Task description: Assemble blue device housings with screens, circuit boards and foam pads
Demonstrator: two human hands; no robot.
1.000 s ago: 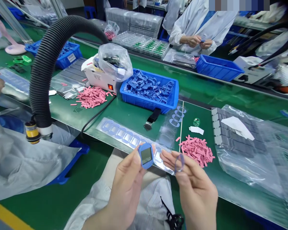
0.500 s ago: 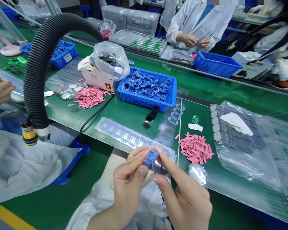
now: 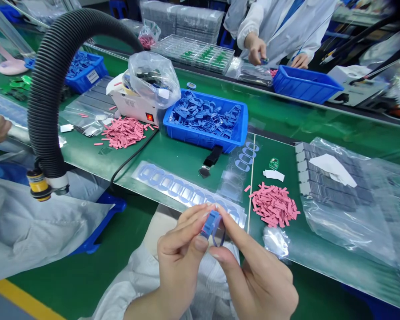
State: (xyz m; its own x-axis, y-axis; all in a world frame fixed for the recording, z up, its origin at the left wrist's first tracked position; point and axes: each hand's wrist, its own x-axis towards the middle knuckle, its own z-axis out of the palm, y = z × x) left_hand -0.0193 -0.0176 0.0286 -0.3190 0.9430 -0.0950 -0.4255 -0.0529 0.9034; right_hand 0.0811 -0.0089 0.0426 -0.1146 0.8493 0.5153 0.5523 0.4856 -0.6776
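Observation:
My left hand (image 3: 180, 258) pinches a small blue plastic housing (image 3: 210, 223) between thumb and fingers, above the table's front edge. A trace of pink shows at the housing's side. My right hand (image 3: 256, 266) grips a thin blue oval ring-shaped sticker (image 3: 219, 233) by thumb and forefinger, held against the housing's right face. How much of the sticker touches the housing I cannot tell. Just behind my hands lies a clear sheet of oval stickers (image 3: 176, 187). A pile of pink strips (image 3: 274, 204) is to the right.
A blue bin (image 3: 205, 141) of blue housings stands mid-table, with a black strap (image 3: 213, 160) before it. A black flexible hose (image 3: 46, 89) arches at left. Bagged grey parts (image 3: 333, 178) lie right. Co-workers' hands show at left and across the line.
My hands have barely moved; the sticker sits closer to the housing. Across the line, a co-worker's hands have parted, one reaching behind the blue bin. The view has shifted slightly.

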